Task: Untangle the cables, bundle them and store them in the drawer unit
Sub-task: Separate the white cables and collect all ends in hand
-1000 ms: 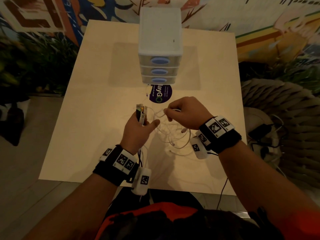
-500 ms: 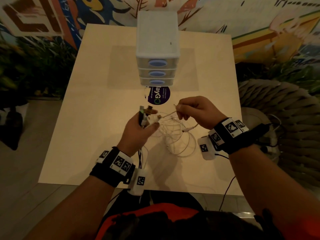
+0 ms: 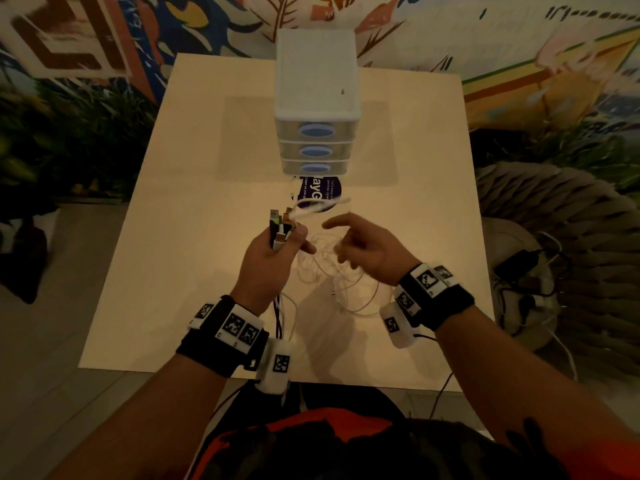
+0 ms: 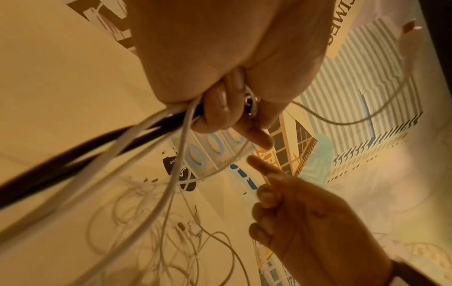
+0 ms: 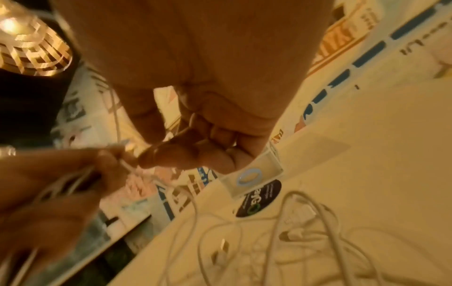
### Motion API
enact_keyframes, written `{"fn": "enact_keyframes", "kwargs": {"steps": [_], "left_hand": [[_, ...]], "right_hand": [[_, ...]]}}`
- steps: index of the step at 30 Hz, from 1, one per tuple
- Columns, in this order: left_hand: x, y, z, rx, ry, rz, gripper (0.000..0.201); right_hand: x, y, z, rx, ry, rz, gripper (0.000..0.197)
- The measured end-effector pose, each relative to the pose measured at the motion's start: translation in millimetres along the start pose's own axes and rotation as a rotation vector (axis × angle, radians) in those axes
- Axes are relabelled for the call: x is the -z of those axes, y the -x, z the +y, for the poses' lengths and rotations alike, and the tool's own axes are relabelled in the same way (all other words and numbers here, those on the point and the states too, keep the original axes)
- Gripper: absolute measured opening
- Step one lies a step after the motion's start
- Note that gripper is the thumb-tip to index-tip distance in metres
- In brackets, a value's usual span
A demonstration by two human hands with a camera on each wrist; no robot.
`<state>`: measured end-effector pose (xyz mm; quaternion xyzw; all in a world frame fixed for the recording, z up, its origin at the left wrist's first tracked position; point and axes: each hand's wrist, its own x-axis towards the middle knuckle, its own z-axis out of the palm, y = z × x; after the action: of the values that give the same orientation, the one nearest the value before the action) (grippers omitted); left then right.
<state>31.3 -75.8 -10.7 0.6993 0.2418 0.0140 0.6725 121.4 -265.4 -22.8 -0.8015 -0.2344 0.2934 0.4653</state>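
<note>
While the cables (image 3: pixel 329 271) lie tangled at the table (image 3: pixel 173 237) centre, the left hand (image 3: pixel 266 261) clamps several connector ends; the right hand (image 3: pixel 367 251) hovers empty, fingers relaxed. One drawer unit (image 3: pixel 317 98) with three drawers stands at 12 o'clock.

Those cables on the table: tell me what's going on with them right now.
A person is sorting them out by hand. The left hand grips a bunch of cable ends, black and white, plugs sticking up. The right hand hovers beside it, fingers loosely out, holding nothing clearly. A tangle of thin white cables lies loose on the table. The drawer unit stands behind, all three drawers shut, so nothing is stored yet.
</note>
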Motion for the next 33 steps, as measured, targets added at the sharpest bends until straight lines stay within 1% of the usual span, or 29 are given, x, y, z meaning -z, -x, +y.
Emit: {"fn": "enact_keyframes", "kwargs": {"steps": [2, 3, 5, 7, 9, 11, 13, 17, 20, 23, 26, 30, 33], "left_hand": [[0.2, 2.8, 2.4, 0.004, -0.009, -0.014, 0.019], [0.3, 5.2, 3.3, 0.001, -0.005, -0.026, 0.020], [0.0, 9.1, 3.3, 0.006, 0.001, -0.043, 0.018], [0.3, 12.3, 4.1, 0.005, 0.034, -0.064, 0.015], [2.7, 15.3, 6.7, -0.007, 0.085, -0.084, 0.015], [7.6, 17.1, 9.2, -0.004, 0.151, -0.093, 0.015], [13.6, 17.9, 9.7, -0.001, 0.198, -0.095, 0.014], [23.3, 18.2, 9.4, 0.006, 0.287, -0.072, 0.017], [28.9, 18.2, 8.6, 0.007, 0.335, -0.061, 0.019], [32.3, 19.4, 8.8, 0.011, 0.351, -0.056, 0.020], [32.7, 19.7, 9.5, 0.017, 0.336, -0.035, 0.022], [34.9, 17.7, 7.5, 0.018, 0.308, 0.009, 0.024], [36.3, 15.3, 6.6, 0.026, 0.282, 0.028, 0.026]], "right_hand": [[-13.1, -3.2, -1.9, 0.017, 0.178, -0.080, 0.038], [-19.4, -6.5, -4.9, 0.022, 0.233, -0.096, 0.037], [-28.4, -13.7, -8.4, 0.032, 0.299, -0.076, 0.028], [-30.9, -19.0, -6.7, 0.019, 0.284, -0.035, 0.016], [-28.2, -21.1, -0.2, 0.004, 0.265, 0.014, 0.013], [-22.2, -22.5, 10.9, -0.050, 0.260, 0.042, 0.014], [-14.8, -22.6, 21.6, -0.095, 0.267, 0.070, 0.019], [-7.6, -19.5, 28.3, -0.095, 0.288, 0.120, 0.028], [-5.3, -19.8, 32.7, -0.124, 0.313, 0.194, 0.028], [-3.0, -18.5, 37.4, -0.150, 0.277, 0.253, 0.023], [-0.5, -15.0, 33.8, -0.137, 0.243, 0.291, 0.020], [4.0, -13.4, 33.0, -0.113, 0.263, 0.352, 0.032], [6.5, -13.3, 35.1, -0.081, 0.245, 0.325, 0.036]]}}
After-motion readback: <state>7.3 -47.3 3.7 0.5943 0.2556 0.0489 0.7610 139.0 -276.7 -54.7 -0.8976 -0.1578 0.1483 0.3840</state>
